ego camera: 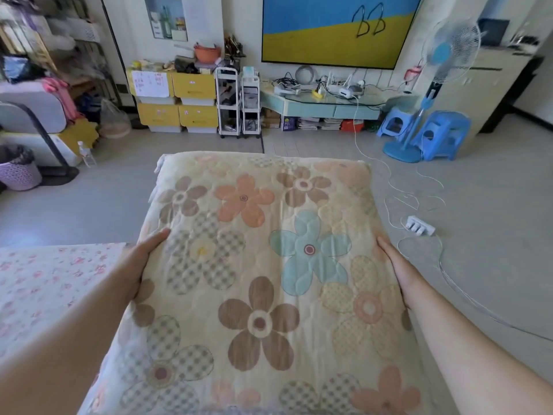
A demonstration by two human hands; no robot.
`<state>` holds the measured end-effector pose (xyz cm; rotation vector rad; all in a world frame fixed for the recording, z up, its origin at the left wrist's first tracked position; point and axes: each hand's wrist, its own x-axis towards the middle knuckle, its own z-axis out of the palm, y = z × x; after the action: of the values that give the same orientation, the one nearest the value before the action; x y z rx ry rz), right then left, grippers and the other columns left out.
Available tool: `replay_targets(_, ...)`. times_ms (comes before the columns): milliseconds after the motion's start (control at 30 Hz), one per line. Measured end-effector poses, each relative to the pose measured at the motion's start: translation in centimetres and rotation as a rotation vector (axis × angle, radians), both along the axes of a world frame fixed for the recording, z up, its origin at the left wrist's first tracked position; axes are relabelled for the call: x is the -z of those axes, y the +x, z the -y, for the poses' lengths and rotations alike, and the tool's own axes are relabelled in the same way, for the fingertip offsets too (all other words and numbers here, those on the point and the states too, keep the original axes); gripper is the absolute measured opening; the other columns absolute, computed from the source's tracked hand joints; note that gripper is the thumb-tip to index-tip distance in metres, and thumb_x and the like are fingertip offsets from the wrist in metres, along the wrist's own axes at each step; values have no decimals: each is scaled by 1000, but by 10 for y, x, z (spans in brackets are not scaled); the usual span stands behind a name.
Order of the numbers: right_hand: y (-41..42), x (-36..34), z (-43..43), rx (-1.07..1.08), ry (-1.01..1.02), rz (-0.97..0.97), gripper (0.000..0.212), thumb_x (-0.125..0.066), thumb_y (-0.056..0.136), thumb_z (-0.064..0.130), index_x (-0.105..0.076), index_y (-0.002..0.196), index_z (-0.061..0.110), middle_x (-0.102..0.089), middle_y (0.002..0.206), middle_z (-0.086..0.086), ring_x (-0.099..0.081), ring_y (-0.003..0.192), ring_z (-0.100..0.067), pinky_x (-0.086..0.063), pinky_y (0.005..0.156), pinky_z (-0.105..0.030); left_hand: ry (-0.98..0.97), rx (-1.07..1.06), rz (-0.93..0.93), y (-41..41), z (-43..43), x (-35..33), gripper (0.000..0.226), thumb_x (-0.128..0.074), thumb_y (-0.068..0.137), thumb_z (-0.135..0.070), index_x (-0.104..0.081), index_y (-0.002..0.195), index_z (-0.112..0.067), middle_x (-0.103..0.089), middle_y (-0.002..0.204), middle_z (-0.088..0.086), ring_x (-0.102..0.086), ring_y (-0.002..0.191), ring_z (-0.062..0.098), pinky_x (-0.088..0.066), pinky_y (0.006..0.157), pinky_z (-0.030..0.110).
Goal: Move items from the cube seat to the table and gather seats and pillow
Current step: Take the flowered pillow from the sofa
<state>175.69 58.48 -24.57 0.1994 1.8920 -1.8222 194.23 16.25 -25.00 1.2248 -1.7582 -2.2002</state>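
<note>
Item held: one pillow (269, 265), large, square, quilted, cream with brown, orange, blue and checked flowers, raised flat in front of me above the floor (478, 199). My left hand (140, 259) clasps its left edge, thumb laid on top, remaining fingers hidden underneath. My right hand (395, 271) presses against its right edge, palm to the side, fingers out of sight below. Both hands are set wide apart with the pillow between them. Lower left: a surface (45, 289) under a pink-flowered cloth, its corner just beside my left wrist. On the floor, right of the pillow: a white power strip (420, 225) with loose white cable trailing off. Far wall: yellow drawers (176, 100), a white trolley (238, 100), a pale blue TV stand (323, 107) crowded with small devices, and above it a blue-and-yellow screen (335, 28). Right: a blue standing fan (443, 55) and two blue plastic stools (440, 133). Left edge: a lilac bin (18, 169).
</note>
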Motion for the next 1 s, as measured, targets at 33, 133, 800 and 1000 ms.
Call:
replay_targets(33, -13, 0, -7, -4, 3, -2, 101, -77, 23, 73, -66, 112, 26, -71, 109, -2, -64, 103, -21, -46, 98, -38, -4, -15, 12, -8, -6, -1, 82, -81, 48, -61, -67, 115, -17, -71, 111, 16, -68, 101, 36, -53, 89, 53)
replay_targets(133, -50, 5, -21, -1, -15, 18, 107, -76, 23, 74, -65, 118, 26, -71, 114, -2, -64, 107, -22, -44, 103, -40, -8, -36, -11, -36, -14, -2, 82, -80, 49, -64, -67, 116, -21, -71, 112, 11, -68, 102, 33, -51, 93, 51)
replay_targets(800, -304, 14, 32, -103, 29, 31, 99, -76, 26, 74, -68, 113, 26, -72, 111, -3, -65, 107, -25, -43, 104, -44, -7, -258, -129, -239, -2, -3, 38, -75, 72, -43, -70, 95, -13, -76, 76, 5, -70, 77, 26, -55, 82, 43)
replay_targets(1000, -391, 15, 64, -199, -4, 38, 86, -74, 44, 68, -65, 118, 26, -70, 115, -5, -64, 109, -25, -44, 103, -44, 1, -334, -119, -300, 16, -2, 66, -82, 54, -53, -69, 106, -15, -73, 104, 11, -70, 95, 31, -52, 92, 48)
